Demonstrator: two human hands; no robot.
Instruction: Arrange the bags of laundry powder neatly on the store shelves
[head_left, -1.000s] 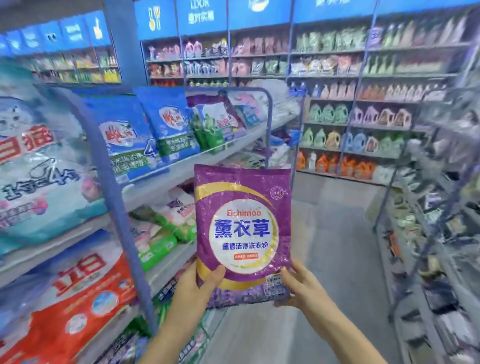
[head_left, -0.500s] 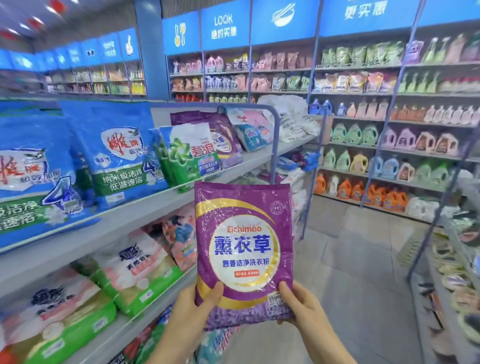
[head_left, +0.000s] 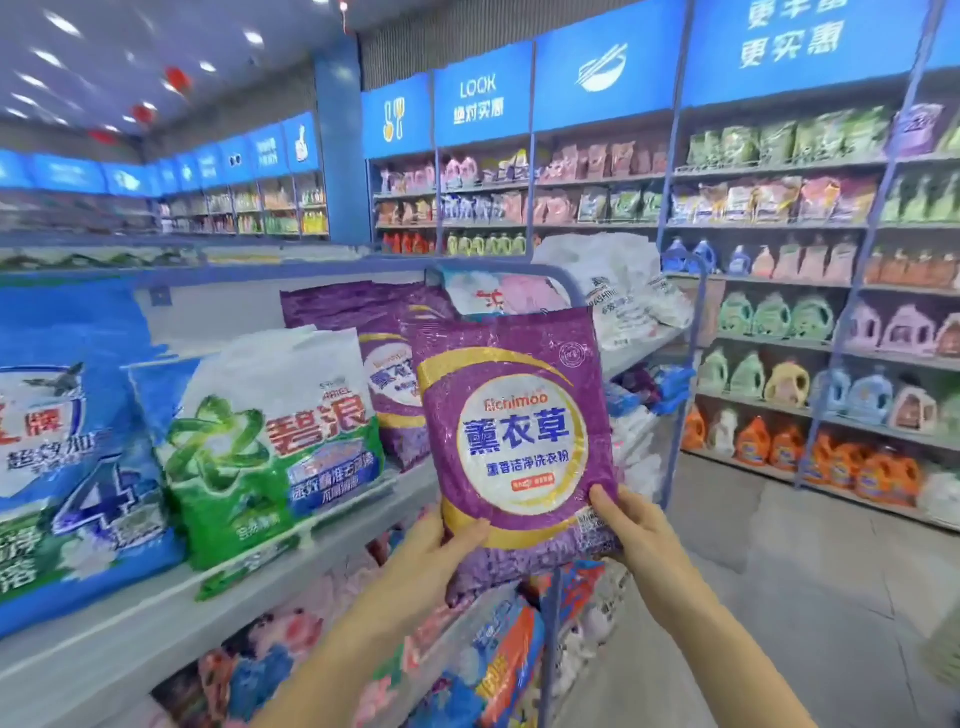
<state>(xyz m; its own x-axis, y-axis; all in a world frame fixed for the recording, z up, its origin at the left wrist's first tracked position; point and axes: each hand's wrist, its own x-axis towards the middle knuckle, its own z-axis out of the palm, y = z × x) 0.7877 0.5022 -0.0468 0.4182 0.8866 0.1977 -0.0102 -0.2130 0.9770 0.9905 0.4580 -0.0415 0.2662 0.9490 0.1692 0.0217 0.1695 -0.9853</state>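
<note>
**One purple bag up, both hands on it**

You're holding one purple lavender powder bag (head_left: 519, 431) upright in front of the upper shelf (head_left: 130, 639). Your left hand (head_left: 441, 551) is pinching its lower-left corner, thumb on the front and fingers behind. Your right hand (head_left: 634, 535) is gripping the lower-right corner the same way. Standing on the shelf:
- one green-and-white Ariel bag (head_left: 270, 447)
- at least one matching purple bag (head_left: 384, 364), partly hiding behind yours
- one big blue bag (head_left: 67, 457) far left

Detergent bottles (head_left: 779, 384) are lining the wall shelves beyond.

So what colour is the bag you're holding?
Purple bag, white circle ringed in gold, seen in the head view.
</note>
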